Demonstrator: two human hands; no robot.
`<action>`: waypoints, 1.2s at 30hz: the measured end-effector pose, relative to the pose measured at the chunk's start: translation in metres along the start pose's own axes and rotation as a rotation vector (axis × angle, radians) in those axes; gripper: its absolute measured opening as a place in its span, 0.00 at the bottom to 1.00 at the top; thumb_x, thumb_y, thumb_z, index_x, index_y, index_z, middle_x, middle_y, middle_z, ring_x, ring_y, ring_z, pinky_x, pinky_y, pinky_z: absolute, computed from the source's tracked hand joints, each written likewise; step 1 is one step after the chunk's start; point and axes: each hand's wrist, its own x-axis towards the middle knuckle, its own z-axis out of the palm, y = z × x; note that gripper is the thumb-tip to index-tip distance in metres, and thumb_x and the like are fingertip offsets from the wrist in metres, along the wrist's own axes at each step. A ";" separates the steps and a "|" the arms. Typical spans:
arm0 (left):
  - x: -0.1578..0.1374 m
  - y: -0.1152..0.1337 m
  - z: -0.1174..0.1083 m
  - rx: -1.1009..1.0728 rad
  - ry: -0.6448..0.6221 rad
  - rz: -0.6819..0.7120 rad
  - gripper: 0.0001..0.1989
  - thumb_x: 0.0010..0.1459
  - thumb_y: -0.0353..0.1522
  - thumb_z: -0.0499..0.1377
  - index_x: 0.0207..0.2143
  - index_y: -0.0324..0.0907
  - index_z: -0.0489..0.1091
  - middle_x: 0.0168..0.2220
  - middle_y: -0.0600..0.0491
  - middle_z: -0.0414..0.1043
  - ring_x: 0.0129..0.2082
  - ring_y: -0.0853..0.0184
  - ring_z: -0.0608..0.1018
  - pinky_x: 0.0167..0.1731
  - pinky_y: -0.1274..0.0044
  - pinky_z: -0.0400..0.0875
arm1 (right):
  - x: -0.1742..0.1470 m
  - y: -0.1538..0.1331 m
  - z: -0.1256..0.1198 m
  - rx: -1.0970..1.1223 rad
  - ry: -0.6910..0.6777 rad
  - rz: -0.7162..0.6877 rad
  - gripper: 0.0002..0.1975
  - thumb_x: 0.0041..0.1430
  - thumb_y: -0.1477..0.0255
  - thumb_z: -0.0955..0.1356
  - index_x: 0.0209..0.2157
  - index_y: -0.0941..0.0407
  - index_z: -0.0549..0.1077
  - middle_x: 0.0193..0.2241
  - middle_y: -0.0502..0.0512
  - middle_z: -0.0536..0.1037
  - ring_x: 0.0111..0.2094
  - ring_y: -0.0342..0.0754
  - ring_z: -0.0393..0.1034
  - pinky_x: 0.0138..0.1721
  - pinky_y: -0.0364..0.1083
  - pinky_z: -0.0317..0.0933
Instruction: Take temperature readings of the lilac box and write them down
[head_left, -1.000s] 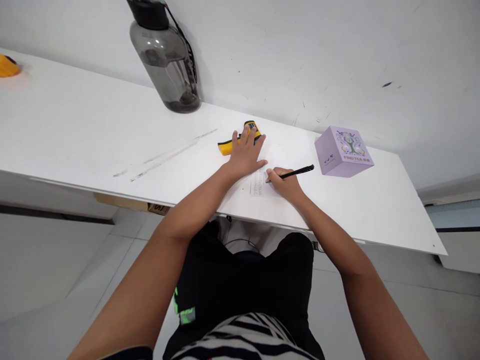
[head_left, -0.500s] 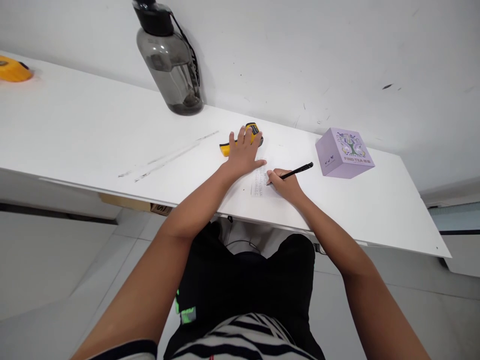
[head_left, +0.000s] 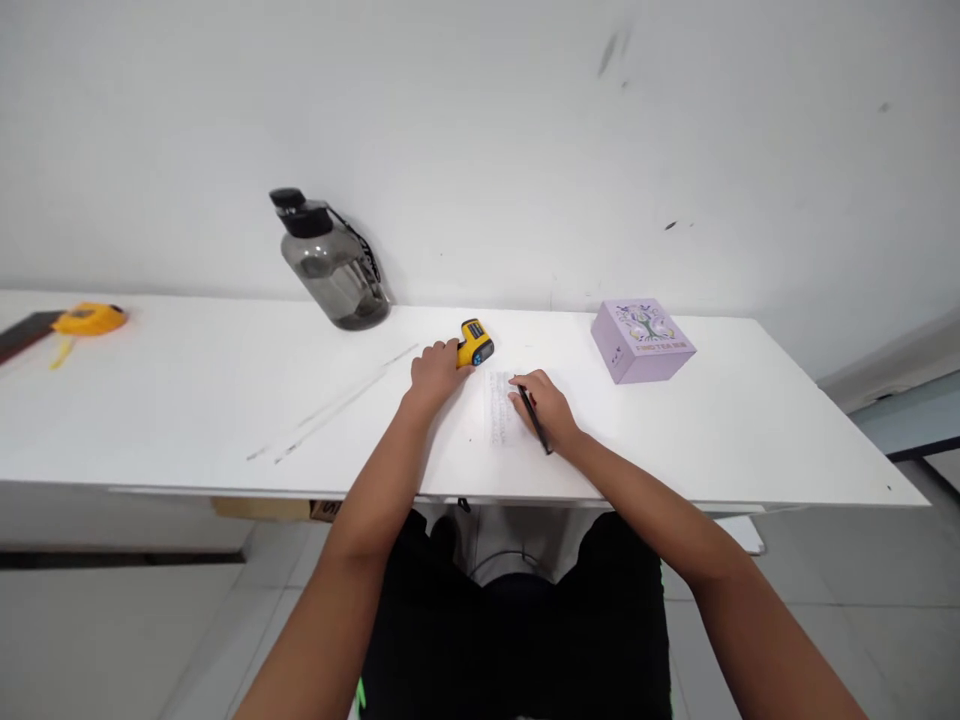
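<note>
My left hand (head_left: 436, 372) is closed around the handle of a yellow-and-black infrared thermometer (head_left: 475, 343), whose head sticks out to the right of my fingers. The handle is mostly covered by the hand. In my right hand (head_left: 549, 410) is a black pen (head_left: 536, 420), slanting across the fingers with its lower end toward me. Between the two hands lies a small sheet of paper (head_left: 498, 412) with rows of faint handwriting; my right hand is at its right edge.
A grey water bottle (head_left: 337, 275) with a black lid stands against the wall. The lilac tea box (head_left: 645, 340) sits to the right. Far left on the white table (head_left: 187, 400) lies a yellow tool (head_left: 90, 318) beside a dark, long piece. Grey streaks mark the tabletop.
My left hand has gone from lying spread over the thermometer to gripping its handle. The pen has swung round in my right hand, pointing toward me. The view has tilted up.
</note>
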 end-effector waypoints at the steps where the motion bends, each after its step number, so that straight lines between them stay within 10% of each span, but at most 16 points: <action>1: 0.001 0.000 0.001 -0.003 0.003 -0.010 0.29 0.59 0.43 0.56 0.60 0.42 0.61 0.54 0.40 0.69 0.53 0.49 0.71 0.46 0.64 0.67 | 0.000 0.000 0.002 -0.091 -0.014 -0.008 0.17 0.65 0.71 0.61 0.51 0.58 0.73 0.45 0.62 0.75 0.39 0.51 0.72 0.39 0.49 0.65; 10: 0.004 -0.001 0.006 -0.037 0.047 -0.092 0.30 0.60 0.43 0.53 0.62 0.43 0.60 0.57 0.38 0.67 0.57 0.47 0.68 0.49 0.60 0.66 | 0.005 0.001 -0.013 -0.132 -0.120 0.091 0.26 0.67 0.67 0.60 0.64 0.58 0.61 0.47 0.63 0.76 0.41 0.55 0.72 0.46 0.54 0.64; 16: 0.002 0.000 0.001 -0.087 0.195 -0.093 0.32 0.60 0.42 0.53 0.65 0.42 0.57 0.57 0.35 0.66 0.56 0.43 0.68 0.50 0.57 0.64 | 0.021 0.027 -0.063 -0.319 0.374 0.179 0.23 0.63 0.59 0.62 0.57 0.52 0.68 0.56 0.65 0.69 0.62 0.63 0.57 0.63 0.66 0.43; 23: 0.005 0.003 0.000 -0.624 0.410 -0.048 0.29 0.60 0.47 0.55 0.58 0.42 0.63 0.50 0.41 0.71 0.50 0.53 0.73 0.49 0.64 0.67 | 0.028 0.074 -0.090 -0.348 0.621 0.566 0.47 0.51 0.58 0.70 0.67 0.53 0.45 0.69 0.69 0.33 0.69 0.73 0.22 0.59 0.79 0.31; 30: 0.003 0.011 -0.009 -1.471 0.117 -0.084 0.31 0.37 0.45 0.73 0.42 0.39 0.71 0.32 0.55 0.69 0.27 0.72 0.70 0.30 0.77 0.70 | 0.025 0.078 -0.086 -0.279 0.681 0.528 0.57 0.48 0.54 0.71 0.68 0.53 0.33 0.69 0.72 0.23 0.69 0.73 0.15 0.60 0.78 0.32; 36: -0.001 0.016 -0.009 -1.675 0.026 -0.024 0.28 0.41 0.44 0.72 0.42 0.39 0.73 0.28 0.58 0.66 0.25 0.75 0.69 0.28 0.80 0.69 | 0.024 0.076 -0.077 -0.211 0.616 0.332 0.52 0.52 0.55 0.70 0.68 0.52 0.36 0.69 0.67 0.20 0.71 0.66 0.17 0.64 0.71 0.41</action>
